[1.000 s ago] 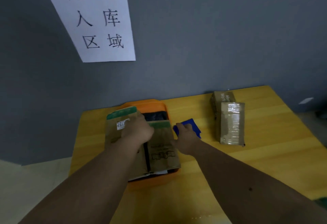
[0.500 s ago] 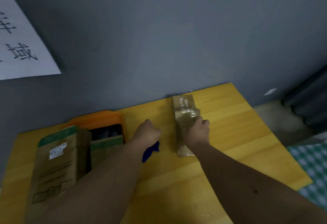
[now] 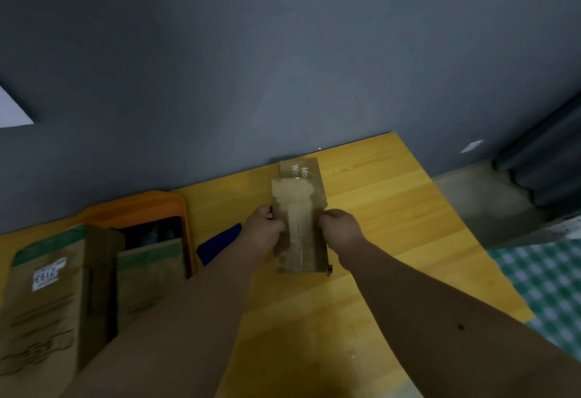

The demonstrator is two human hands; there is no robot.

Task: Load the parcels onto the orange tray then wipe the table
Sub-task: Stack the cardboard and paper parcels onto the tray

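Observation:
A taped brown parcel (image 3: pixel 298 224) lies on top of a second brown box (image 3: pixel 309 169) near the back of the yellow table (image 3: pixel 393 215). My left hand (image 3: pixel 262 224) grips its left side and my right hand (image 3: pixel 339 224) grips its right side. The orange tray (image 3: pixel 138 206) stands at the left by the wall. In it are two brown parcels with green bands, the larger (image 3: pixel 47 297) bearing a white label and the smaller (image 3: pixel 151 272) beside it. A dark item (image 3: pixel 157 231) lies behind them. A blue cloth (image 3: pixel 220 242) lies between tray and parcel.
A grey wall runs along the table's back edge. To the right the table ends above a grey floor (image 3: pixel 471 196) and a green checked cloth (image 3: pixel 547 287). A dark curtain (image 3: pixel 547 162) hangs at the far right. A white paper (image 3: pixel 12 108) hangs on the wall at left.
My left hand has left the blue cloth and moved right onto the taped parcel's left side. Both hands now grip it. The view has swung further right.

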